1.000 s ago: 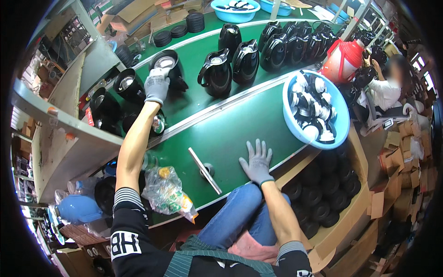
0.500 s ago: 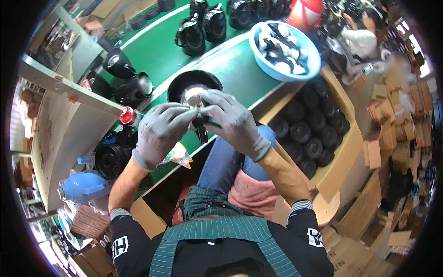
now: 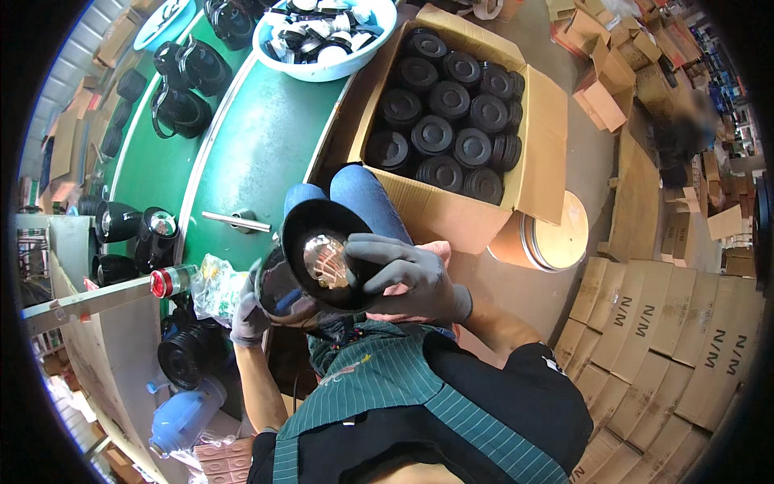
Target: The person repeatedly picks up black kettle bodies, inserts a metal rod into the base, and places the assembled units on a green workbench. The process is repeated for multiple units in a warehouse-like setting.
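A glossy black jug body (image 3: 278,282) is tilted above my lap, its wide mouth facing up and to the right. Inside the mouth shows a shiny, mirror-like liner (image 3: 324,260). On the left my left hand (image 3: 250,316), in a grey glove, is closed on the jug's side, with part of its fingers hidden behind it. My right hand (image 3: 407,278), gloved too, has its fingers bent over the rim on the right. A metal bar tool with a round dark base (image 3: 238,222) lies on the green bench (image 3: 258,145) beyond the jug.
Black jugs (image 3: 181,105) stand at the bench's far left, with more black bodies (image 3: 133,230) nearer. A light blue basin (image 3: 322,68) holds black and white parts. A carton (image 3: 542,137) of black round lids stands right, beside a round drum (image 3: 564,230). Stacked cartons (image 3: 669,323) fill the lower right.
The jug has come off the bench toward my lap and is tipped. My hands, earlier pinching together over its mouth, are now apart at its sides. The view has swung right.
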Available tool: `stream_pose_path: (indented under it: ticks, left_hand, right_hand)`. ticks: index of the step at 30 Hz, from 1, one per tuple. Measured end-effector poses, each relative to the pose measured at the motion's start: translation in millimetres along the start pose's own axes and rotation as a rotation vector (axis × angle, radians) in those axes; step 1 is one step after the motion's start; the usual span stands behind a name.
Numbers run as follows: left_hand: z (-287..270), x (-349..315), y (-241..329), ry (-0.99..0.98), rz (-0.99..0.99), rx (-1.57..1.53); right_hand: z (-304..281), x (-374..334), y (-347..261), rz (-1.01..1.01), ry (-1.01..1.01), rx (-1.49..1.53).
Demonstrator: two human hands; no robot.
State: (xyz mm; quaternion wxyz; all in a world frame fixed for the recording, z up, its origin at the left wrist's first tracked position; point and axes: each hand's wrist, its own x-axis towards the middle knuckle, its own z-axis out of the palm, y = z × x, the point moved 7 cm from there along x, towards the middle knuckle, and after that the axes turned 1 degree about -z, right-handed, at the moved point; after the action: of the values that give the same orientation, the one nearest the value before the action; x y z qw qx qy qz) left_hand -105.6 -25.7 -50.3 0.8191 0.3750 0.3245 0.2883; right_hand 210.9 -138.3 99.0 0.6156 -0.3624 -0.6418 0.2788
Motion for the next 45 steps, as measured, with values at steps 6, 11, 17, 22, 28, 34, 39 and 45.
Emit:
stream_pose_path:
  ticks: [6,11,17,22,28,34,39,45]
  left_hand:
    - [-29.2,-12.4,-14.1,0.108,-0.057,0.081]
    - [-63.8,-6.3,-47.2,0.084,-0.055,-0.099]
    - [-108.9,12.6,-77.0,0.387,0.035,0.108]
    - [-109.6,32.0,-131.5,0.257,-0.035,-0.058]
    - [-81.3,43.6,-147.1,0.234,-0.098,-0.150]
    - [-46.0,59.3,-145.1,0.159,-0.129,-0.157]
    - [-31.0,74.8,-135.4,0.084,-0.118,-0.182]
    - [-17.5,80.6,-130.5,-0.006,-0.127,-0.212]
  right_hand:
    - [-0.3,-16.3,10.0,0.050,0.043,0.025]
    - [13.7,-5.5,18.0,-0.017,-0.066,0.116]
    - [26.4,3.7,35.4,-0.019,-0.170,0.030]
    - [-42.9,-0.5,120.9,0.503,0.045,0.388]
    - [-218.3,-146.9,327.2,1.270,0.026,-1.149]
    - [-205.8,-130.4,320.2,1.477,-0.082,-1.177]
    - [-197.4,-105.4,268.2,1.286,0.158,-1.242]
    - [-120.3,6.9,112.9,0.665,-0.014,-0.472]
